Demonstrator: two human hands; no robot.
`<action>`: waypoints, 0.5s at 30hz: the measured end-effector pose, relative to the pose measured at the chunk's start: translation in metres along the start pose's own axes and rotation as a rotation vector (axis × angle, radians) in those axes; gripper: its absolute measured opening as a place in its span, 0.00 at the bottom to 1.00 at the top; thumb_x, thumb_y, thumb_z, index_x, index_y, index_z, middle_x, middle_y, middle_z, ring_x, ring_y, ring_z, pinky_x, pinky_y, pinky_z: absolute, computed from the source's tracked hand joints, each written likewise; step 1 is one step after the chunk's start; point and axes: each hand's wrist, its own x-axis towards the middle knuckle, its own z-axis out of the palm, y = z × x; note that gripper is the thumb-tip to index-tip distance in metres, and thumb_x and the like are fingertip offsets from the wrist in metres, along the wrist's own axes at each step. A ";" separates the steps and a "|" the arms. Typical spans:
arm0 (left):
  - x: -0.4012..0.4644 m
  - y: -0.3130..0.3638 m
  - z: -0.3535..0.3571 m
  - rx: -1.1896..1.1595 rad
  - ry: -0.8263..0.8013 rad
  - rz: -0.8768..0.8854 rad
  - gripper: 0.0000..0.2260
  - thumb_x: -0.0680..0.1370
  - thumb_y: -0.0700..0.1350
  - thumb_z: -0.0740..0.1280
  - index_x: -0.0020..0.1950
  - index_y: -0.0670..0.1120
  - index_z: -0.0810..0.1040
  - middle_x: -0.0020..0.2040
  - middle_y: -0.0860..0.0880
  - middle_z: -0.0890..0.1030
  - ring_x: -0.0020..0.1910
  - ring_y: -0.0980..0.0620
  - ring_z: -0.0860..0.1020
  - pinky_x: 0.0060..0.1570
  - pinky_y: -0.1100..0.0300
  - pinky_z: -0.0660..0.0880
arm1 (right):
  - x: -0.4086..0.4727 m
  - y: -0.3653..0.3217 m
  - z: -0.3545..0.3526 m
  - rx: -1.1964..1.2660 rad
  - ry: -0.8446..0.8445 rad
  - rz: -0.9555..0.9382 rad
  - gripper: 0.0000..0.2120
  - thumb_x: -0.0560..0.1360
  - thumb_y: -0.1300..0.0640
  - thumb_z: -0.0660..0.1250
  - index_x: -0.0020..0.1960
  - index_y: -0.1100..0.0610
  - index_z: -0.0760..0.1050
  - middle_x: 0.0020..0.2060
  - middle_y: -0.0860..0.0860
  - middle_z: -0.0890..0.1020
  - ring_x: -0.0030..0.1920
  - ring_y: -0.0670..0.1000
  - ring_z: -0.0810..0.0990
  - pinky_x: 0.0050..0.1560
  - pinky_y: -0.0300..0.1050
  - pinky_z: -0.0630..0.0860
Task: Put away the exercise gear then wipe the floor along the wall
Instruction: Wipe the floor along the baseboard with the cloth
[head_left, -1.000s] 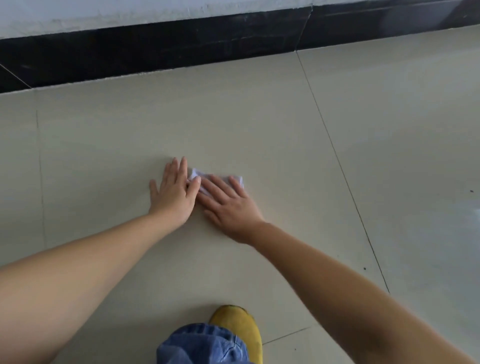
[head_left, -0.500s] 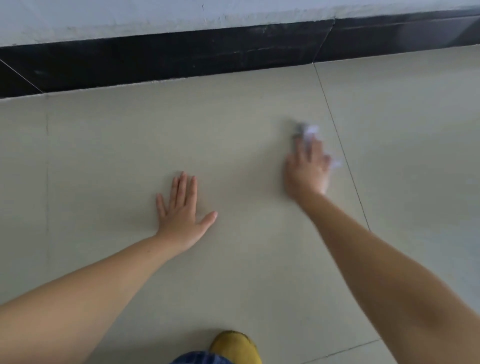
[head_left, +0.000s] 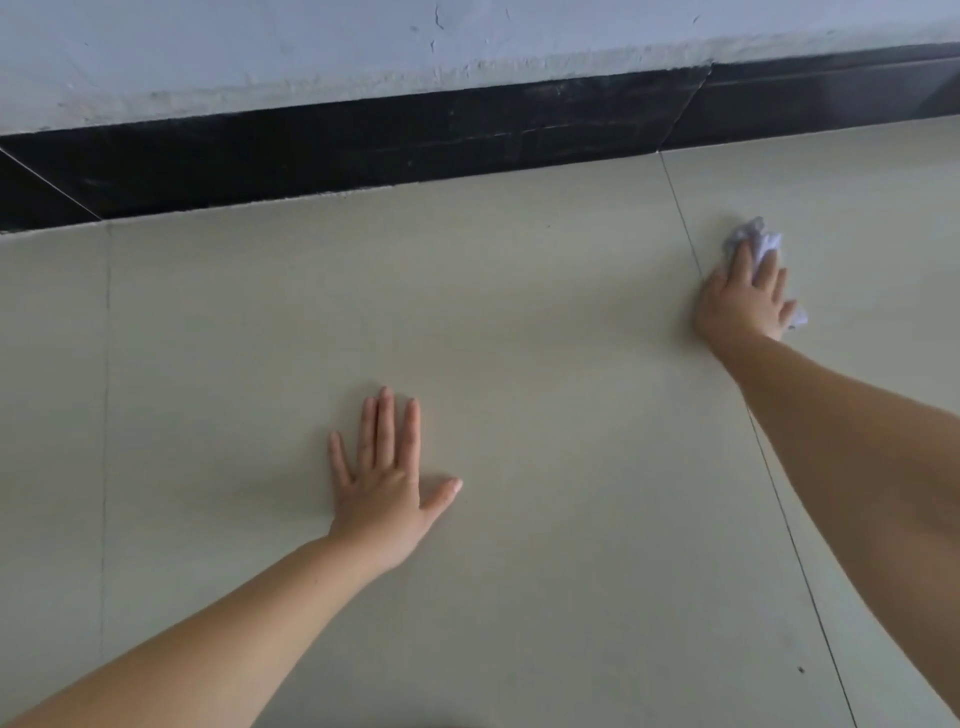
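My right hand (head_left: 743, 301) presses a crumpled white tissue (head_left: 759, 244) flat against the beige tiled floor (head_left: 519, 338), just right of a tile joint and a short way from the wall. Bits of the tissue stick out past my fingertips and beside my little finger; the rest lies hidden under the palm. My left hand (head_left: 384, 483) rests flat on the floor with fingers spread, nothing under it, well to the left and nearer to me. No exercise gear is in view.
A black skirting strip (head_left: 395, 140) runs along the foot of a rough white wall (head_left: 311, 52) at the top. Thin tile joints cross the floor. A small dark speck (head_left: 800, 670) lies at the lower right.
My right hand slid the tissue away from my left hand, to the right and toward the wall, crossing the tile joint. The left hand stayed planted on the floor.
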 end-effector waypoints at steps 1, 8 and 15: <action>0.001 0.000 0.001 -0.001 0.004 -0.004 0.45 0.60 0.70 0.33 0.66 0.45 0.22 0.65 0.52 0.19 0.67 0.55 0.22 0.70 0.43 0.31 | -0.005 -0.017 0.005 0.027 -0.002 0.061 0.25 0.82 0.47 0.45 0.78 0.49 0.47 0.78 0.54 0.46 0.77 0.55 0.44 0.74 0.58 0.42; 0.006 0.004 0.003 -0.054 0.204 -0.061 0.41 0.70 0.65 0.54 0.75 0.41 0.57 0.75 0.39 0.62 0.75 0.43 0.59 0.63 0.30 0.59 | -0.151 -0.158 0.092 -0.155 -0.168 -0.969 0.24 0.82 0.46 0.43 0.78 0.48 0.49 0.78 0.51 0.49 0.77 0.53 0.45 0.75 0.56 0.40; 0.029 0.017 -0.027 -0.119 0.203 -0.173 0.45 0.74 0.63 0.63 0.77 0.51 0.35 0.77 0.47 0.34 0.76 0.48 0.35 0.70 0.35 0.40 | -0.055 -0.148 0.059 -0.220 -0.125 -1.121 0.26 0.79 0.47 0.42 0.77 0.47 0.53 0.77 0.52 0.55 0.76 0.52 0.54 0.74 0.56 0.50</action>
